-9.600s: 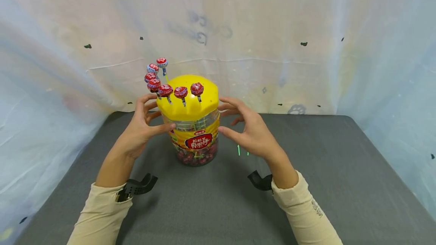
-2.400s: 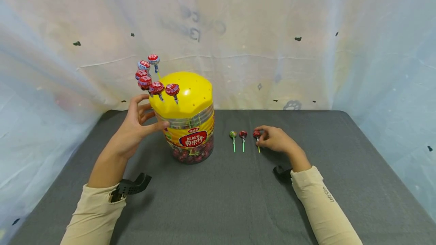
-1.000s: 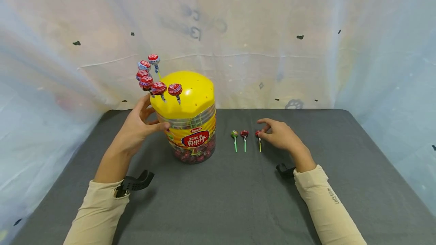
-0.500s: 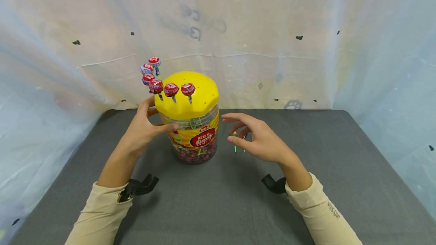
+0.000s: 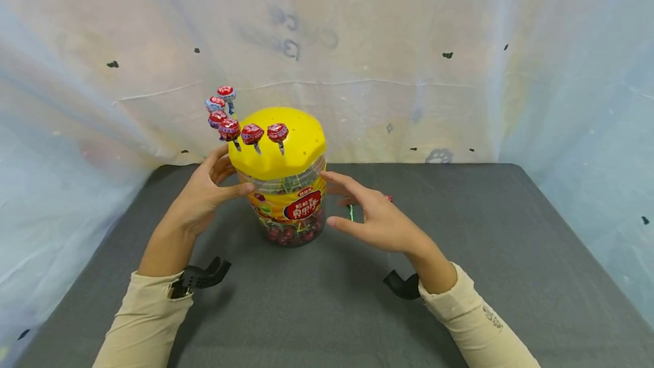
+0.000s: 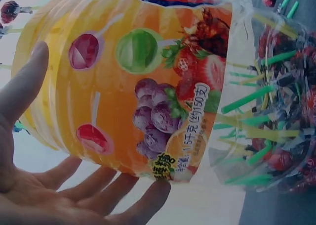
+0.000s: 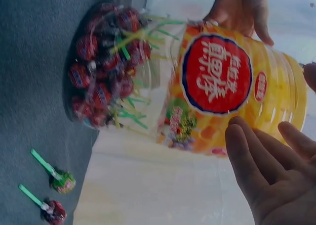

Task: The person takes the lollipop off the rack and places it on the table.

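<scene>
A clear plastic jar (image 5: 304, 206) with a yellow lid (image 5: 296, 141) stands upright on the table, lollipops visible inside. Several red-wrapped lollipops (image 5: 252, 134) stick up from holes along the lid's left and front edge. My left hand (image 5: 204, 197) grips the jar's left side, thumb in front and fingers behind. At the right side, my right hand (image 5: 378, 217) spreads its fingers around the jar and holds nothing; the head view leaves fingertip contact unclear. Behind it, mostly hidden, lie loose lollipops; the right wrist view shows a green one (image 7: 64, 181) and a red one (image 7: 53, 212).
The dark grey table (image 5: 317, 305) ends at a pale curtain (image 5: 388, 61) behind and at both sides. Another red lollipop (image 5: 389, 198) peeks out beyond my right hand. A black wrist mount (image 5: 206, 274) juts from my left cuff, and another (image 5: 403, 285) from the right.
One lollipop has gone from the lid's front edge and a third lies on the table. My right hand has left it and moved left to the jar, whose label has turned slightly right.
</scene>
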The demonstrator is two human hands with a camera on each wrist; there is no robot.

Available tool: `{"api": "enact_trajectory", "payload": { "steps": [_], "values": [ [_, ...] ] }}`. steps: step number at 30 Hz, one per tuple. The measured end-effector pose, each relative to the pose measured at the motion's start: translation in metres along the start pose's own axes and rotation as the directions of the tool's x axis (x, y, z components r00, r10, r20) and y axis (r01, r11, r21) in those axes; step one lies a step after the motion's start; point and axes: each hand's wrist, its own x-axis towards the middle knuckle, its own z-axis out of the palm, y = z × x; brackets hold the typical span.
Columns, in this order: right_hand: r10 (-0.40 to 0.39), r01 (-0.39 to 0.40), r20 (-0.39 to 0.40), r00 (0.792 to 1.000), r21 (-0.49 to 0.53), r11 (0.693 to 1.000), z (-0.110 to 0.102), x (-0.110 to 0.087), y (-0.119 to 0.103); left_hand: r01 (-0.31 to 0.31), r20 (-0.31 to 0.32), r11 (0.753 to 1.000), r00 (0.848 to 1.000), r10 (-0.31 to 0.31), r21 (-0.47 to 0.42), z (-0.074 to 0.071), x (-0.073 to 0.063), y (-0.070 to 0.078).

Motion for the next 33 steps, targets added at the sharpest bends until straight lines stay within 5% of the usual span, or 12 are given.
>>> {"api": "enact_trajectory", "payload": {
  "steps": [7,15,33],
  "values": [
    [0.047,-0.049,0.033,0.998,0.067,0.997,0.010,0.003,0.002,0.019,-0.015,0.999,1.000,-0.018,0.040,0.000,-0.005,0.006],
    [0.002,-0.004,0.019,1.000,0.090,0.996,0.011,0.014,0.009,0.060,-0.019,0.998,0.998,-0.059,0.035,-0.004,-0.009,0.012],
    [0.031,-0.034,0.042,0.999,0.081,0.996,0.005,0.017,0.013,0.051,-0.042,0.998,0.998,-0.050,0.030,0.000,-0.011,-0.007]
  ]
}}
